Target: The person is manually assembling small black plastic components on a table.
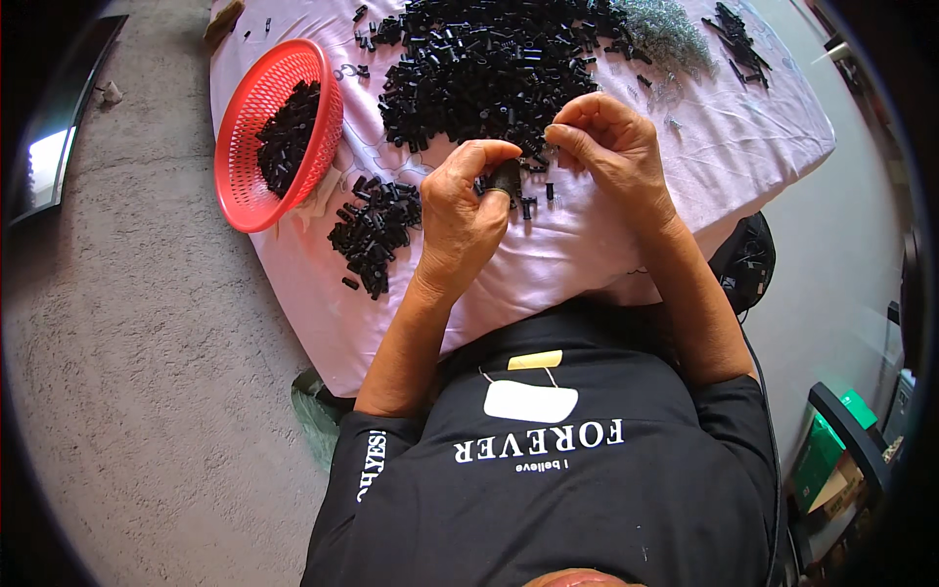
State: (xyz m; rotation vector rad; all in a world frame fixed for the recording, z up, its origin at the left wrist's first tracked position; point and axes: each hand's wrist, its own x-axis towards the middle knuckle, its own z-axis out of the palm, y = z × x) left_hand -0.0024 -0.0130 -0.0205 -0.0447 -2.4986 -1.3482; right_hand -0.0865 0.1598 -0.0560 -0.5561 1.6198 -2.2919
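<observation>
My left hand is curled at the near edge of a large heap of small black plastic parts. Its thumb wears a dark cover, and small black pieces show between the thumb and the curled fingers. Facing it, my right hand pinches thumb and forefinger together; what they hold, if anything, is too small to make out. A few loose black parts lie on the cloth just below the hands. At the far right of the heap is a pile of thin silvery wire pieces, apparently springs.
A red plastic basket tilts at the left, with black parts inside. A smaller pile of black parts lies beside my left forearm. Longer black pieces sit at the far right. The pink cloth covers a padded surface.
</observation>
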